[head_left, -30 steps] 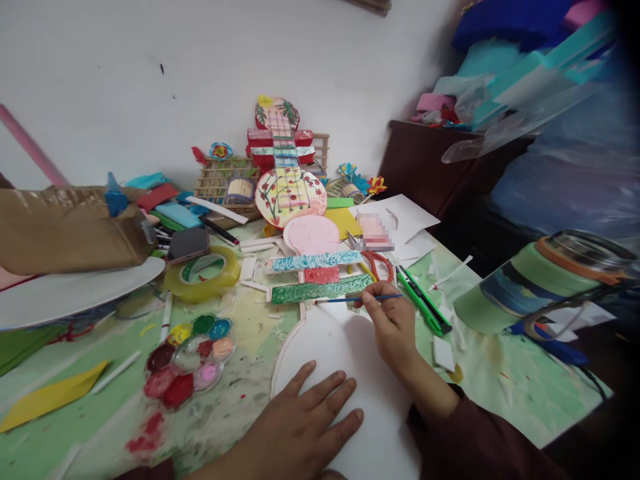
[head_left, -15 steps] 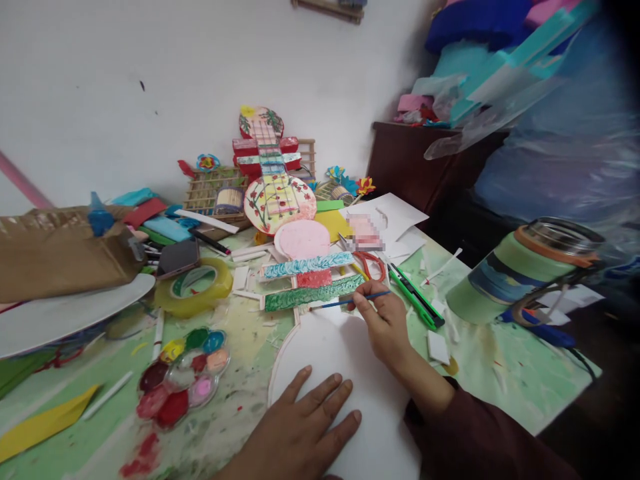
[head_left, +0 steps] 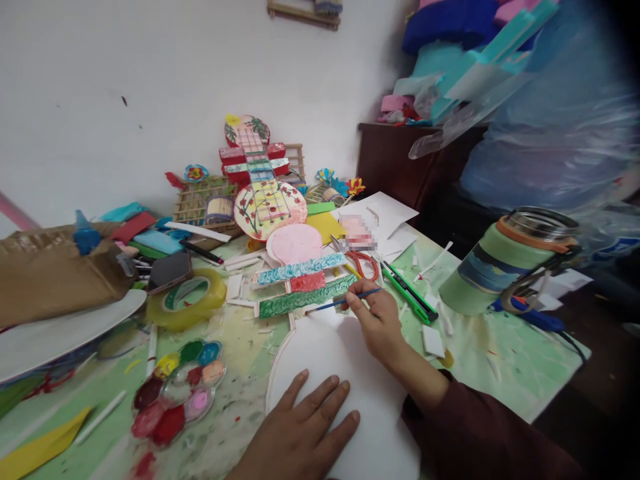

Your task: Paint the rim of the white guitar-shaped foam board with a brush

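Note:
My left hand [head_left: 305,430] lies flat with fingers spread on a white rounded board [head_left: 295,353], pressing on its lower part. Pinched in my right hand [head_left: 377,320] is a thin blue paintbrush [head_left: 327,307], its tip at the board's narrow neck just below a green-painted strip [head_left: 300,298]. Beyond that strip lie a red-painted patch [head_left: 307,281], a blue-and-white painted strip [head_left: 295,269] and a pink rounded end piece [head_left: 295,243], all part of the same guitar-like shape. A paint palette [head_left: 183,383] with several colours sits left of the board.
A finished painted instrument model [head_left: 270,207] leans at the back. Right of my hand are a green utility knife [head_left: 410,293], red-handled scissors [head_left: 367,265] and a green flask [head_left: 495,267]. Tape [head_left: 213,293], a phone [head_left: 170,270] and a brown paper package [head_left: 60,280] crowd the left.
The camera view has shifted slightly, so the table things sit a little further left. The brush stays near the green strip's lower edge; my left hand stays flat on the board.

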Tool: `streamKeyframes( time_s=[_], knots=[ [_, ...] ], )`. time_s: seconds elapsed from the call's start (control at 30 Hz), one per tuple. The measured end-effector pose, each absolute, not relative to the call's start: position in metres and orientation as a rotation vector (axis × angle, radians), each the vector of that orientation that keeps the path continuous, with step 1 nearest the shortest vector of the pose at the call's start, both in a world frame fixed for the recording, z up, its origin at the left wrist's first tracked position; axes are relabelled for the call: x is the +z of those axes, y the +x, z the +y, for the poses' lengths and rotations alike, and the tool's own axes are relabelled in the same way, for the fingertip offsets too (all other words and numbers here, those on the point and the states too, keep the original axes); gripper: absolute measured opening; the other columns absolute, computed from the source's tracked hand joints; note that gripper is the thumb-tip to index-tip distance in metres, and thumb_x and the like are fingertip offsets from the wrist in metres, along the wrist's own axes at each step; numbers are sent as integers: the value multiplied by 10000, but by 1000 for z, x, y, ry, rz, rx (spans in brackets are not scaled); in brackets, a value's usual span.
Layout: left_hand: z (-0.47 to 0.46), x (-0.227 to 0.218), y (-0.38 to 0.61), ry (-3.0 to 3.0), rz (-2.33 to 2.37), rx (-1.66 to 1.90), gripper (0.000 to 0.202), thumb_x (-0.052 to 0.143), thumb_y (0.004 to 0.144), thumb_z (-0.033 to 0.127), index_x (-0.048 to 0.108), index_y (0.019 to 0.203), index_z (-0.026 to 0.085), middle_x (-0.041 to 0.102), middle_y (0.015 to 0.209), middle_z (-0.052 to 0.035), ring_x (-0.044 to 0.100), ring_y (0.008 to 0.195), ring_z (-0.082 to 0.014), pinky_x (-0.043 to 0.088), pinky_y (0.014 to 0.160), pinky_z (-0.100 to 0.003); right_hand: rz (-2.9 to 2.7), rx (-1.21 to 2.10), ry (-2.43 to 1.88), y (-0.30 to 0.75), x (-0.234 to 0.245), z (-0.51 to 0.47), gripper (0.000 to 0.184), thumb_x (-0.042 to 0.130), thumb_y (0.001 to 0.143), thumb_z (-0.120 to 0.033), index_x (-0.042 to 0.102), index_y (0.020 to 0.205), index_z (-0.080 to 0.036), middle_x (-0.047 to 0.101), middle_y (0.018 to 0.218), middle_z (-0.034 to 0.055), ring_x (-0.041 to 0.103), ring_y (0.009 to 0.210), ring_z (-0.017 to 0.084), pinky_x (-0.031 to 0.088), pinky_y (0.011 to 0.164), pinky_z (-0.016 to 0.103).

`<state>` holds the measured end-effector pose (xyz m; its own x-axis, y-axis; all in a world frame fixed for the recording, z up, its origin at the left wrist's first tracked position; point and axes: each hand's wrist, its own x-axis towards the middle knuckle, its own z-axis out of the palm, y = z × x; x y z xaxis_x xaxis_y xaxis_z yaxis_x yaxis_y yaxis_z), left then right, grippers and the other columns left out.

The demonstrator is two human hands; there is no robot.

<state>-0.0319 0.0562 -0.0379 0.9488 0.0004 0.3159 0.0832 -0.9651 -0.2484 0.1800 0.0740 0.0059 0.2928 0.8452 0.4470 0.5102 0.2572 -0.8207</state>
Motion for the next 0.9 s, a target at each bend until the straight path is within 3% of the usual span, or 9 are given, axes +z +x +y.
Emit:
streamKeyframes(
  time_s=[0.27, 0.47, 0.67, 0.9],
  knots=[
    [56, -39, -33, -2834, -58, -480, 529, 357, 952, 588, 561, 1271, 219, 614, 1278, -94, 497, 1211, -252, 38, 1135, -496, -1355, 333, -1400, 180, 4, 74, 233, 485, 869, -291, 583, 683, -191, 619, 657, 9, 563, 637, 149, 387, 627, 265],
    [54, -37, -32, -2892, -62, -401, 561, 380, 939, 599, 514, 1314, 205, 586, 1311, -110, 485, 1225, -260, 211, 1100, -462, -1342, 326, -1376, 181, 3, 73, 247, 484, 883, -295, 583, 682, -192, 626, 672, 13, 569, 638, 148, 399, 626, 272],
    [54, -39, -33, -2927, -89, -378, 542, 384, 949, 577, 495, 1326, 204, 569, 1335, -119, 486, 1237, -262, 223, 1099, -470, -1317, 352, -1289, 179, -1, 71, 133, 503, 888, -279, 573, 805, -202, 627, 726, 7, 589, 686, 156, 437, 649, 280],
    [54, -39, -35, -2943, -119, -394, 512, 298, 983, 548, 484, 1334, 223, 562, 1352, -95, 501, 1239, -245, 286, 1072, -452, -1479, 261, -1293, 178, 1, 68, 123, 496, 858, -233, 559, 760, -195, 593, 725, 21, 570, 708, 167, 429, 661, 294]
  ],
)
